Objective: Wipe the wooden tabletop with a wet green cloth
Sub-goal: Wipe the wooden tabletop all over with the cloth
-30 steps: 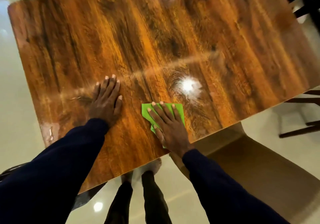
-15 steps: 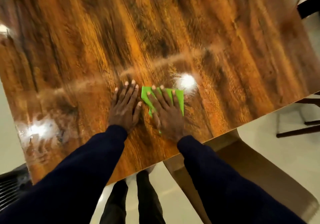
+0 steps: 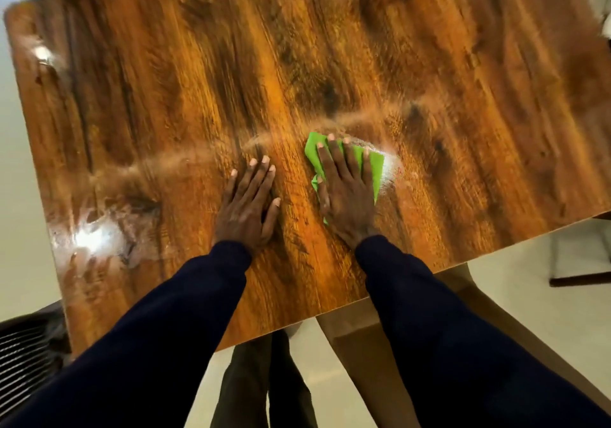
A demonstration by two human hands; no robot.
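Observation:
A glossy wooden tabletop [image 3: 165,96] with dark grain fills most of the view. The green cloth [image 3: 375,166] lies flat on it, right of centre. My right hand [image 3: 344,192] presses down on the cloth with straight, spread fingers and covers most of it. My left hand [image 3: 248,202] rests flat on the bare wood just left of the cloth, fingers straight. A pale wet streak [image 3: 185,161] curves across the wood above both hands.
A brown chair [image 3: 380,345] stands under the table's near edge at the right. Another chair's dark legs [image 3: 582,278] show at the far right on the pale floor. A slatted dark object [image 3: 23,355] sits at the lower left. My legs [image 3: 264,388] show below the table edge.
My right hand has slid the green cloth away from the near edge and a little to the right. My left hand has moved rightward, closer to the cloth.

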